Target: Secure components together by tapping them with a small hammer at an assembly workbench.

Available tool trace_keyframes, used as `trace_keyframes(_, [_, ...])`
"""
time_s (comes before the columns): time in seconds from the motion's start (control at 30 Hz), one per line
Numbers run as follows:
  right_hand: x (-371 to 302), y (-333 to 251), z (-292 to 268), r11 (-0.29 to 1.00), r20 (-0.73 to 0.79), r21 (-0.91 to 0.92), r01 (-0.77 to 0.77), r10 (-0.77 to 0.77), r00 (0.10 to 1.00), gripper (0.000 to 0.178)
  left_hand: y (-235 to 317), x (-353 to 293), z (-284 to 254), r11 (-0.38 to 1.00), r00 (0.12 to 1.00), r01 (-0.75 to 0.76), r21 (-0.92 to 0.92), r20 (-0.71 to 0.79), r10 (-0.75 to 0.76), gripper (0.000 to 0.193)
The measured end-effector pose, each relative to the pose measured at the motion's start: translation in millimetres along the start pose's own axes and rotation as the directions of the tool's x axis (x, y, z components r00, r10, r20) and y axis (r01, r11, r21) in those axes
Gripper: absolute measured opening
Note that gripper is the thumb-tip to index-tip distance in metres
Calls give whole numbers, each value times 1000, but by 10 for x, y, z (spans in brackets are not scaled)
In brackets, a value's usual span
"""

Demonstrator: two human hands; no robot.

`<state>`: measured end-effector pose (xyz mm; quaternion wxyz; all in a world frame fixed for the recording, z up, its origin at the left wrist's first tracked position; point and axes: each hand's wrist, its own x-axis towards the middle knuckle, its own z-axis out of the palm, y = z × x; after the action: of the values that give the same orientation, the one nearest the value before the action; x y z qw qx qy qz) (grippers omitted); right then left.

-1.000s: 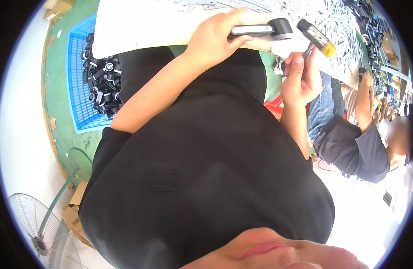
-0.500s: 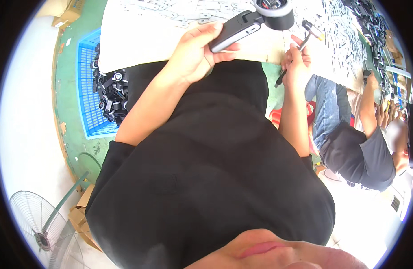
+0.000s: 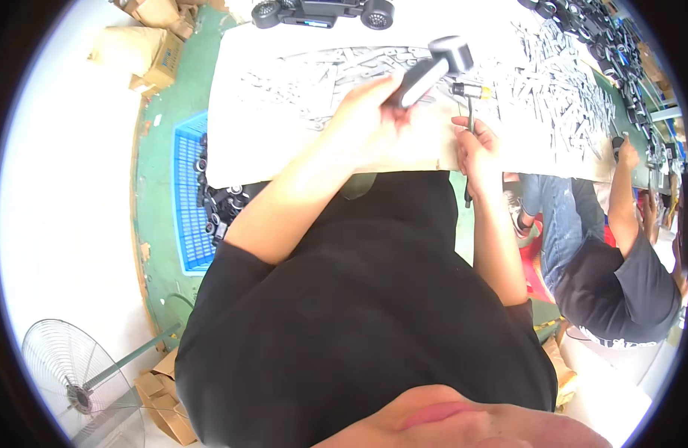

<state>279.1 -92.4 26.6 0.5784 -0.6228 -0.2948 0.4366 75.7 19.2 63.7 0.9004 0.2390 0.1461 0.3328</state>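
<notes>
My left hand (image 3: 385, 112) is closed around the grip of a black-and-grey handheld device (image 3: 425, 78) with a short cylindrical head, blurred by motion. The device is tilted above the table, its head up and to the right. My right hand (image 3: 478, 149) is closed on the dark handle of a small hammer (image 3: 471, 90). The hammer stands nearly upright in it, and its crosswise head, black with a yellow end, is just right of the device. A narrow gap separates the two tools. Flat grey strip-like parts (image 3: 336, 71) lie on the table behind my left hand.
On the pale tabletop (image 3: 239, 168), a heap of grey parts (image 3: 557, 97) lies to the right. Black round-ended devices (image 3: 321, 11) sit at the far edge. A blue crate (image 3: 191, 201) holds more devices at left. A co-worker (image 3: 613, 276) sits at right. A fan (image 3: 79, 396) stands lower left.
My view has shifted, showing more of the table's far side. The device in my left hand has turned and moved nearer the hammer. The hammer's head now lies more level.
</notes>
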Motion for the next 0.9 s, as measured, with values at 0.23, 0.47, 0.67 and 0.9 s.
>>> trace_keyframes(0.23, [-21, 98, -17, 997, -24, 5, 79, -79, 997, 19, 872, 1535, 48, 963, 963, -264, 61, 76, 259, 53])
trace_keyframes(0.47, [38, 230, 15, 983, -52, 11, 182, -181, 982, 10, 2083, 2125, -469, -571, 725, 25, 820, 379, 576, 37])
trace_keyframes(0.67, [33, 208, -97, 993, 42, 54, 101, -103, 994, 8, 2576, 2232, -1063, -606, 872, -333, 723, 481, 95, 47])
trace_keyframes(0.9, [-85, 164, -137, 992, 54, 91, 91, -96, 994, 9, 2460, 2432, -714, -782, 994, 90, 617, -3, 112, 35])
